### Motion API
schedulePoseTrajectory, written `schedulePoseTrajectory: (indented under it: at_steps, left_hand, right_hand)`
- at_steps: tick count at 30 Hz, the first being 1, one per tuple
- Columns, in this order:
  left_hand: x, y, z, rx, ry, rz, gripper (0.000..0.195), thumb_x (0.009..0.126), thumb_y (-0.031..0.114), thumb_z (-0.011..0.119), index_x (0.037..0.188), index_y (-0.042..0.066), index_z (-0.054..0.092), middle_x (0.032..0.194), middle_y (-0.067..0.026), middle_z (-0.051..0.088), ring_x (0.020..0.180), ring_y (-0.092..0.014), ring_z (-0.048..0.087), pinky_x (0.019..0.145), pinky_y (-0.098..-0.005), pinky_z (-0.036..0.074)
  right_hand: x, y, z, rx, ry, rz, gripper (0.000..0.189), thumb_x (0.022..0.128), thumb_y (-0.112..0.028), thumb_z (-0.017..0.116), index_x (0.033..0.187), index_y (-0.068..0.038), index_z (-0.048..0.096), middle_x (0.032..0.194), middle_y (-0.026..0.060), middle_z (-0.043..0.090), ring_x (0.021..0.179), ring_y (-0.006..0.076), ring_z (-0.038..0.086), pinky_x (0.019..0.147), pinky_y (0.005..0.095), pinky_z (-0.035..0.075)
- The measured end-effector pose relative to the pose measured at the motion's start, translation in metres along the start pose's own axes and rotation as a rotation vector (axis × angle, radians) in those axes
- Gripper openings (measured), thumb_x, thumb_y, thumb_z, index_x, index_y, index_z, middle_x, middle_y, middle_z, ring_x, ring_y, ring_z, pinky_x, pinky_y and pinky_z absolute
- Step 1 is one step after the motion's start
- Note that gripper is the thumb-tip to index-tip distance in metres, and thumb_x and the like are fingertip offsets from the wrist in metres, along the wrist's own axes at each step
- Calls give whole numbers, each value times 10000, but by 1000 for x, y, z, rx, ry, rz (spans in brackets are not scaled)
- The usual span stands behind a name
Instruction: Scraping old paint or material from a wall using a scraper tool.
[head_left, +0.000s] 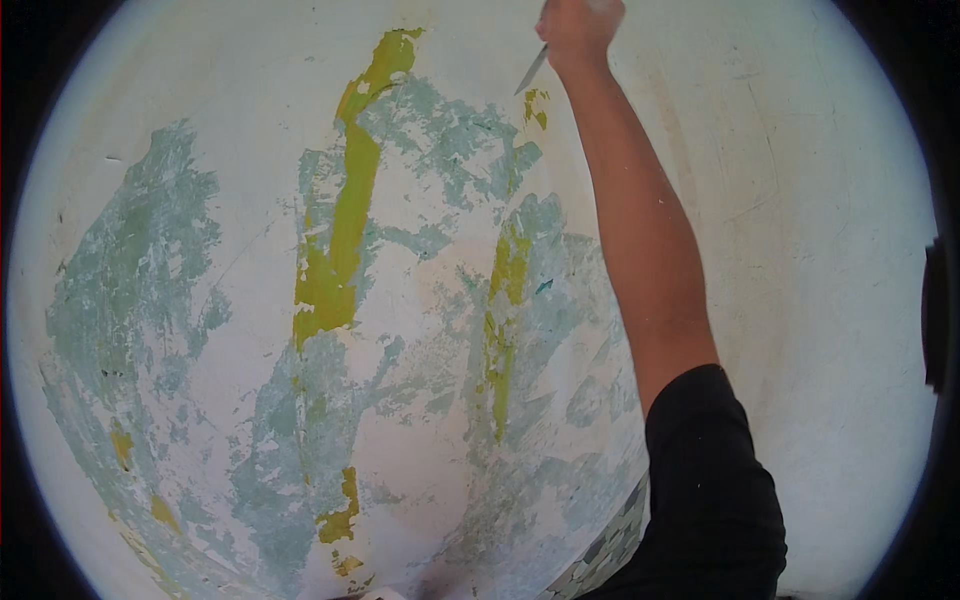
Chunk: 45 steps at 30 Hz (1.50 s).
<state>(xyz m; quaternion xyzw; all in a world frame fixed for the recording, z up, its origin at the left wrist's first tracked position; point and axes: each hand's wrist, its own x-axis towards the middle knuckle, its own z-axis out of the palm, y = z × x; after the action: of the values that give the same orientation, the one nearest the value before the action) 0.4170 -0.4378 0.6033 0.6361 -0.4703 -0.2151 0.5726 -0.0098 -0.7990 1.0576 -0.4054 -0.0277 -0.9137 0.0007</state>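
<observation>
Near the top of the view, my right hand (583, 30) is closed around a flat-bladed scraper (531, 71), seen almost edge-on. Its handle is hidden by my fingers and the upper edge of the picture. The blade slants down to the left over the painted wall (465, 45); whether its tip touches the surface cannot be told. Just below the tip is a small patch of exposed yellow-green paint (535, 109). My left hand is out of view. Before me the wall's pale coat is stripped in ragged areas, baring blue-green paint (135, 247) and a long yellow-green strip (356, 187).
A narrower yellow-green streak (510, 270) runs down the wall left of my forearm. Low down, beside my black sleeve (705, 465), a stone-patterned floor (607, 544) shows. At the far right rim stands a dark object (934, 315), too cut off to name.
</observation>
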Motion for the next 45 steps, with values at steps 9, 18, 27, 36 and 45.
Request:
schedulePoseTrajectory:
  at_steps: [9, 18, 27, 36, 45]
  left_hand:
    - [1, -6, 1, 28, 18, -2, 327, 778, 210, 725, 948, -58, 644, 826, -106, 663, 763, -172, 614, 706, -288, 491]
    - [2, -5, -1, 7, 8, -10, 331, 774, 205, 734, 964, -49, 643, 824, -95, 669, 745, -156, 616, 692, -278, 495]
    - [1, 6, 2, 24, 4, 4, 306, 766, 175, 719, 947, -59, 641, 831, -102, 663, 750, -161, 612, 706, -276, 488]
    - [3, -3, 1, 37, 33, 6, 280, 768, 175, 715, 918, -53, 651, 811, -90, 661, 738, -157, 602, 702, -282, 484]
    - [2, -14, 0, -2, 59, -28, 289, 769, 173, 728, 929, -54, 647, 811, -90, 663, 748, -159, 608, 701, -292, 493]
  right_hand:
    - [6, 6, 1, 110, 27, 127, 233, 741, -190, 584, 580, -66, 471, 495, -2, 434, 401, 125, 419, 395, 311, 330]
    - [11, 1, -4, 89, -24, 181, 228, 728, -208, 600, 625, -31, 499, 531, 30, 451, 439, 155, 430, 437, 341, 373]
    - [12, 10, -9, -78, -58, 25, 218, 727, -198, 597, 604, -45, 502, 531, 13, 455, 469, 118, 427, 441, 331, 335]
    - [10, 19, -18, 75, -118, 156, 253, 732, -235, 595, 626, -25, 501, 533, 5, 450, 484, 141, 448, 455, 344, 358]
    - [-34, -20, -8, 209, -175, 184, 208, 758, -160, 583, 591, -101, 474, 478, -33, 415, 348, 71, 371, 327, 264, 285]
